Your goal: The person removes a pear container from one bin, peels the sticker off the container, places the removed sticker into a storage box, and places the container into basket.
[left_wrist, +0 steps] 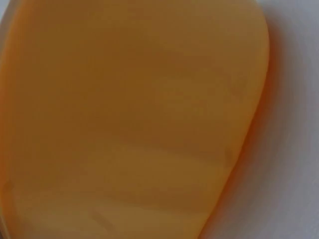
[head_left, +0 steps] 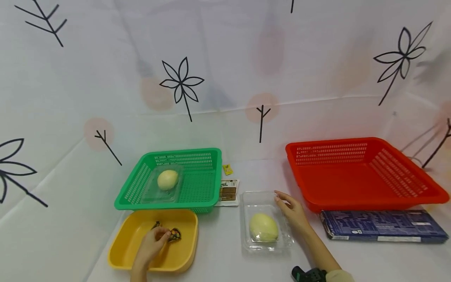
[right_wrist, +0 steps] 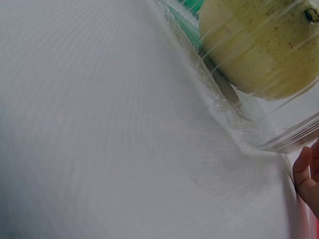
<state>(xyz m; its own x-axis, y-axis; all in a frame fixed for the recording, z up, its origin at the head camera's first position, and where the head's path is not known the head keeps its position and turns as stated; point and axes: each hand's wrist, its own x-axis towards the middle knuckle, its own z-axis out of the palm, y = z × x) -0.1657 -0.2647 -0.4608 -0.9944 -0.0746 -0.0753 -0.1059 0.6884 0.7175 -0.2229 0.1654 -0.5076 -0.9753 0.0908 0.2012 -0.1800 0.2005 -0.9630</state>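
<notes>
My left hand (head_left: 152, 244) reaches into the yellow bin (head_left: 190, 250). Its thumb and fingertips pinch a small dark, multicoloured patterned piece (head_left: 175, 234); another dark piece (head_left: 156, 224) lies just behind the fingers. In the left wrist view, only the bin's orange-looking wall (left_wrist: 139, 114) shows, blurred, without the hand. At the right edge of a clear plastic box (head_left: 252, 197), near its far corner, my right hand (head_left: 294, 211) pinches the rim. Inside the box sits a pale yellow-green fruit (head_left: 263, 227), its speckled skin visible through the plastic in the right wrist view.
Behind the yellow bin is a green basket (head_left: 201, 207) with a second clear box (head_left: 149, 194) and a pale fruit (head_left: 167, 179). A brown-and-white packet (head_left: 229, 192) and a small yellow sachet (head_left: 227, 169) lie beside it. A red basket (head_left: 352, 205) stands right, behind a flat blue box (head_left: 384, 227).
</notes>
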